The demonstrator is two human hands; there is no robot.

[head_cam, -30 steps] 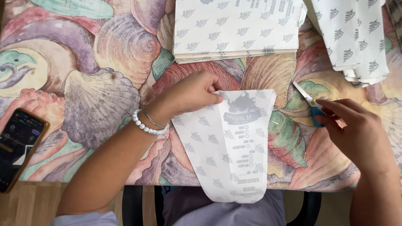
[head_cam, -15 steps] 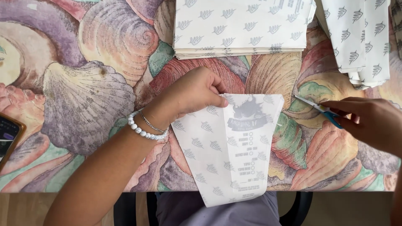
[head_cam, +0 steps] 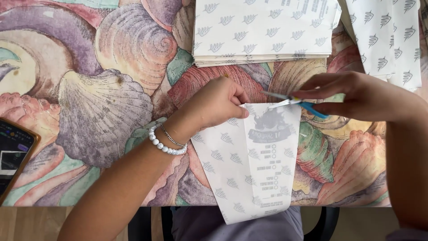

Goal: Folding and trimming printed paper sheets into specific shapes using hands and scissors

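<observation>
A white paper sheet [head_cam: 249, 165] with printed leaf marks hangs over the near edge of the shell-patterned desk [head_cam: 102, 111]. The left hand [head_cam: 214, 105] pinches its top left corner; the right hand [head_cam: 361, 96] is closed around blue-handled scissors [head_cam: 296, 102] at its top edge. A phone [head_cam: 13, 154] lies far left, and stacked sheets [head_cam: 263, 31] lie beyond.

Home craft table, seashell-print tablecloth [head_cam: 102, 102], sticker-sheet stacks [head_cam: 263, 31], phone [head_cam: 13, 151]

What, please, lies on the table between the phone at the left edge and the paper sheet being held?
In the head view, only the shell-patterned tablecloth and the left hand's braceleted forearm lie between the phone and the sheet.
</observation>
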